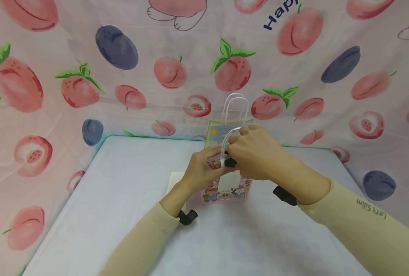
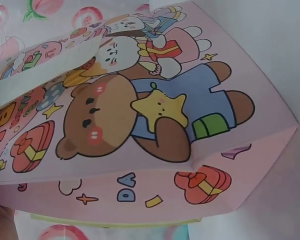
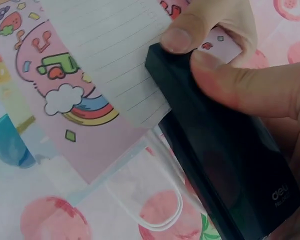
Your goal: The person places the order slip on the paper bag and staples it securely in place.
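Observation:
A pink paper gift bag (image 1: 225, 198) printed with cartoon animals stands upright on the table, its white handle (image 1: 226, 138) rising at the top. A lined paper slip (image 3: 115, 55) lies against its front, up to the top edge. My right hand (image 1: 254, 153) grips a black stapler (image 3: 215, 145), whose jaws are at the bag's top edge over the slip. My left hand (image 1: 201, 170) holds the bag's upper edge from the left, and its thumb (image 3: 182, 37) presses near the stapler's front end. In the left wrist view, the bag's bear print (image 2: 105, 110) fills the middle.
Right behind the pink bag stands another bag (image 1: 212, 134) with a yellow-green edge and white handles (image 1: 237, 97). A pale paper pad (image 1: 174, 179) lies on the white table (image 1: 132, 184) left of the bags. Fruit-print cloth (image 1: 190, 69) hangs behind.

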`<state>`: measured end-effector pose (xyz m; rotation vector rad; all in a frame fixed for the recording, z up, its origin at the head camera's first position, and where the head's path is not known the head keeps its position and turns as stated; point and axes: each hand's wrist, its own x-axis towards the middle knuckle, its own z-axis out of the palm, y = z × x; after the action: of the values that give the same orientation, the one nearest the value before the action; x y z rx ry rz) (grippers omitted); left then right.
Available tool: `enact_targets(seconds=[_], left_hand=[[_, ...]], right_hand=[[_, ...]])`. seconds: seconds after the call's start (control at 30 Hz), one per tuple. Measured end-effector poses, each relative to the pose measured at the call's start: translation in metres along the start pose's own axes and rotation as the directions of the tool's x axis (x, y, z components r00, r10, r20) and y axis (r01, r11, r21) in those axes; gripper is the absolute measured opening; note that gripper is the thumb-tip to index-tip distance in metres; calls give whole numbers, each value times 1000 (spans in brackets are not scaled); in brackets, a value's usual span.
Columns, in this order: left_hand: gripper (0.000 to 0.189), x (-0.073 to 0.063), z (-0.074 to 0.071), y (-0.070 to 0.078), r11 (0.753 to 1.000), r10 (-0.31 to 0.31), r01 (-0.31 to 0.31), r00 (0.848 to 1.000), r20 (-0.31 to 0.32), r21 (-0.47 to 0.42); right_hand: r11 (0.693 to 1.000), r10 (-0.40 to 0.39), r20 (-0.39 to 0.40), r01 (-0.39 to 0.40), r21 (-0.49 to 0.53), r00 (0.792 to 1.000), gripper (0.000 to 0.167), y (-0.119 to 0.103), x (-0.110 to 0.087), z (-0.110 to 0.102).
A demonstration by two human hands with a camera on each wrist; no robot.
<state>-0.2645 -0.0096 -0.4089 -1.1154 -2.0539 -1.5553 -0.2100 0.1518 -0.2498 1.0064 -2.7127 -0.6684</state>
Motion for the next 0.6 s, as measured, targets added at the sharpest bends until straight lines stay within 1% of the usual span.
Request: enact_targets(seconds=[0.17,0.33,0.43,0.6], left_hand=[[50,0,1,-1,999,12,-12,1000,-19,30],[49,0,2,-2,997,64,-62,997,-33,43],[48,0,3,-2,995,86,-84,996,-39,53],[44,0,3,-1,994,89,-86,995,-49,61]], right_hand=[[1000,-11,-11,11,-5,1000,35,-1,0,0],[999,-33,-27,32,-18,999,32,-1,-1,2],[998,-55,-55,53,-29,997,28,0,-1,4],[996,-81,-93,77,-42,992,21,1,-2,5]])
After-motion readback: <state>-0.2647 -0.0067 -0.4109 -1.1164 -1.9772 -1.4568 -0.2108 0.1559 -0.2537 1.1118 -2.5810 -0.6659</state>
